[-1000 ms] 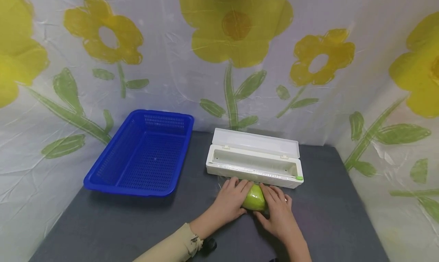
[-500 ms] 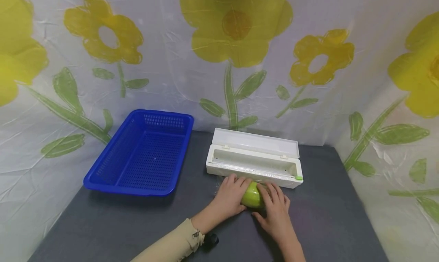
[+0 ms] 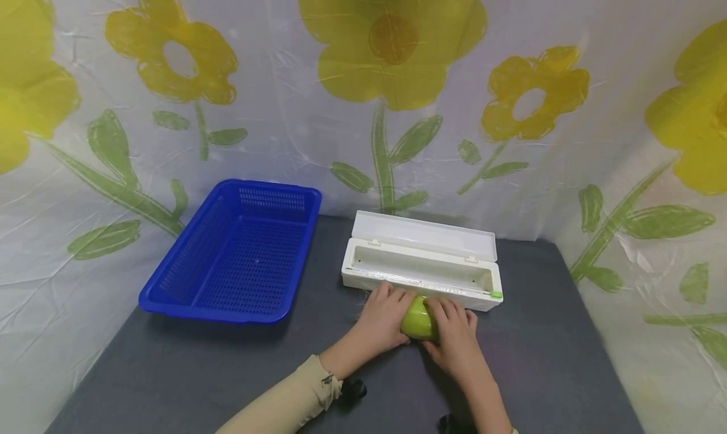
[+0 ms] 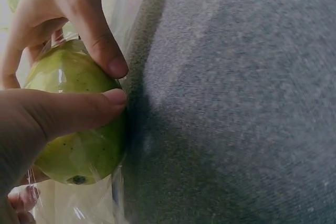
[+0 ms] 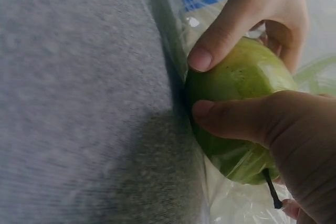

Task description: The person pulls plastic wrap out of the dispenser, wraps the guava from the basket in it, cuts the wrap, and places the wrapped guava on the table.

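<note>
A green pear (image 3: 417,320) with a dark stem (image 5: 271,188) lies on its side on the table, just in front of a white cling film dispenser (image 3: 420,271). Clear cling film (image 4: 79,208) covers the pear's skin and spreads out past its ends. My left hand (image 3: 382,317) grips the left end of the pear, thumb on the near side and fingers over the far side. From the right, my right hand (image 3: 457,342) holds the other end the same way. Both thumbs press the film against the pear near the tabletop, as the wrist views show.
The dispenser's lid (image 3: 423,235) stands open at the back, and a green slider (image 3: 496,294) sits at its right front corner. A blue plastic basket (image 3: 149,303) stands on the left of the dark grey table (image 3: 545,358). A flower-printed curtain (image 3: 272,106) encloses the back and sides.
Both hands have shifted slightly toward the dispenser with the pear between them. The right fingers and thumb have drawn closer round its right end. Dispenser and basket stay in place.
</note>
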Demonstrator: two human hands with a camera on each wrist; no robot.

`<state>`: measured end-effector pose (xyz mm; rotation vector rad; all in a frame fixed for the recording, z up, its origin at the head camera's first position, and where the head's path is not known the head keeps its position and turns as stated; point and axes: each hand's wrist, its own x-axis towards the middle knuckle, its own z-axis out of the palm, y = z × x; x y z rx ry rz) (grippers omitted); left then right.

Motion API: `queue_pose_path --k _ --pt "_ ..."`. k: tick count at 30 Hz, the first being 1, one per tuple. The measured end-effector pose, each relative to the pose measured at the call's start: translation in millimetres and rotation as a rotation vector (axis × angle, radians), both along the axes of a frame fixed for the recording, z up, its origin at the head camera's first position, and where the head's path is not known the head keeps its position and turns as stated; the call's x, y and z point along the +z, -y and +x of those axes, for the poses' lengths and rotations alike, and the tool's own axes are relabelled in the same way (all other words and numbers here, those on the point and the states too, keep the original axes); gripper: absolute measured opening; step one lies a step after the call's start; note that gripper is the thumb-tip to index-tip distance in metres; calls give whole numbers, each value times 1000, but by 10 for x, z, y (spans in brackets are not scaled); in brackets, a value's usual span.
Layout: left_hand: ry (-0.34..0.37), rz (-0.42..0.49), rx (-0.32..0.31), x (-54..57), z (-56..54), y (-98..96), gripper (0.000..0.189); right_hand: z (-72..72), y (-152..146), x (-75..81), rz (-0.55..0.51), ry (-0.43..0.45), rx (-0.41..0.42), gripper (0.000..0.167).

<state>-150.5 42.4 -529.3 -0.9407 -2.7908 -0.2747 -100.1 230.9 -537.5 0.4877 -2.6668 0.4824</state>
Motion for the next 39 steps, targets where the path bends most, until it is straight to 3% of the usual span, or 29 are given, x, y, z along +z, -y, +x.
queue_pose_path --k 5,8,12,16,21,27,32,36,39 --pt "1 -6 31 21 52 -24 109 -45 -24 42 10 37 2 85" --pt "-36 -17 39 14 127 -31 111 -63 -36 46 16 39 7 85" --pt "-184 -30 46 -13 209 -30 106 -80 -49 47 12 37 16 86" --pt "-349 -41 42 -57 215 -29 97 -98 -59 74 1 49 18 88" --pt "-423 -56 21 -89 165 -36 94 -121 -72 119 4 68 22 89" --pt "-403 -40 -11 -26 58 -72 87 -123 -73 116 3 66 19 91" --pt "-292 -68 -28 73 -3 -90 91 -69 -44 85 14 45 -24 100" --pt "-221 -83 -32 161 -50 -96 92 -44 6 85 3 -29 -50 112" --pt "-180 -84 -35 235 -83 -95 87 -56 41 79 -19 -119 -33 110"
